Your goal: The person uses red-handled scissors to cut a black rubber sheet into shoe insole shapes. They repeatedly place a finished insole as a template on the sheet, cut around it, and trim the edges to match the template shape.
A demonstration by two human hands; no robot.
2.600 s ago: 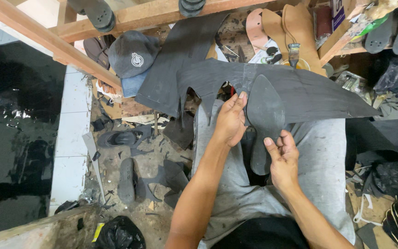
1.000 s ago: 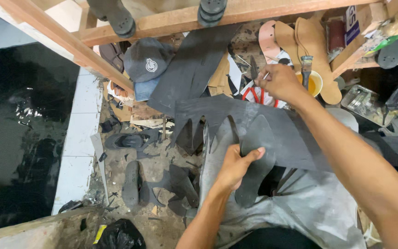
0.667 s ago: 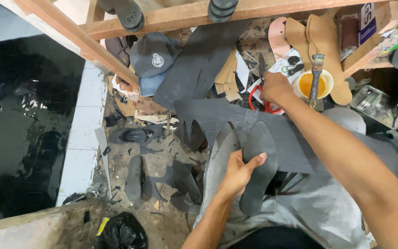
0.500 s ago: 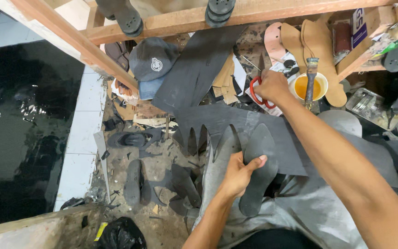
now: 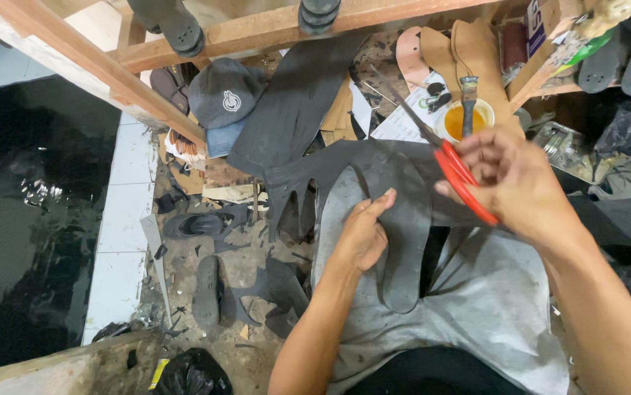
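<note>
His left hand (image 5: 363, 238) presses a dark sole-shaped rubber piece (image 5: 403, 234) flat on his lap, fingers gripping its edge. His right hand (image 5: 516, 183) is clenched around red-handled scissors (image 5: 447, 157), blades pointing away. Beyond, a small yellow cup (image 5: 465, 121) holds amber glue with a brush (image 5: 467, 99) standing in it.

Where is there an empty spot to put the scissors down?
The grey cloth on the lap, below the right hand and right of the dark sole piece, is mostly bare. The white tiles beside the dark water are also bare. The floor by the old sandals is littered with scraps, and the bench around the glue cup is packed.
</note>
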